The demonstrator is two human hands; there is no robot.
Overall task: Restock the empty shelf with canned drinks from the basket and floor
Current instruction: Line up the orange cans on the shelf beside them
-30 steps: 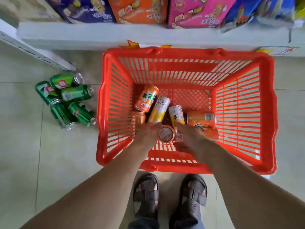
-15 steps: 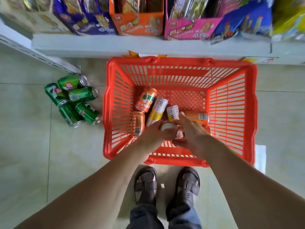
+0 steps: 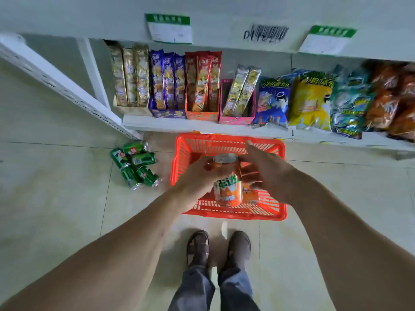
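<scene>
My left hand (image 3: 197,178) grips an orange drink can (image 3: 228,189) and holds it upright above the red plastic basket (image 3: 233,215) on the floor. My right hand (image 3: 267,169) is right next to the can with thumb and fingers spread; its fingertips reach the can's upper part. Another orange can (image 3: 251,195) shows under my right hand, low in the basket. My hands hide the rest of the basket's contents. Several green cans (image 3: 137,164) lie in a heap on the floor left of the basket.
Behind the basket, a low white shelf (image 3: 179,125) carries boxed snack packs and bags of crisps. A higher shelf edge (image 3: 224,23) with price tags runs across the top. A white upright (image 3: 67,86) slants at the left. My sandalled feet (image 3: 219,248) stand just before the basket.
My left hand has lifted the orange can up out of the basket. My right hand rose with it and spread its fingers. The view has tilted up, so the snack shelf now shows.
</scene>
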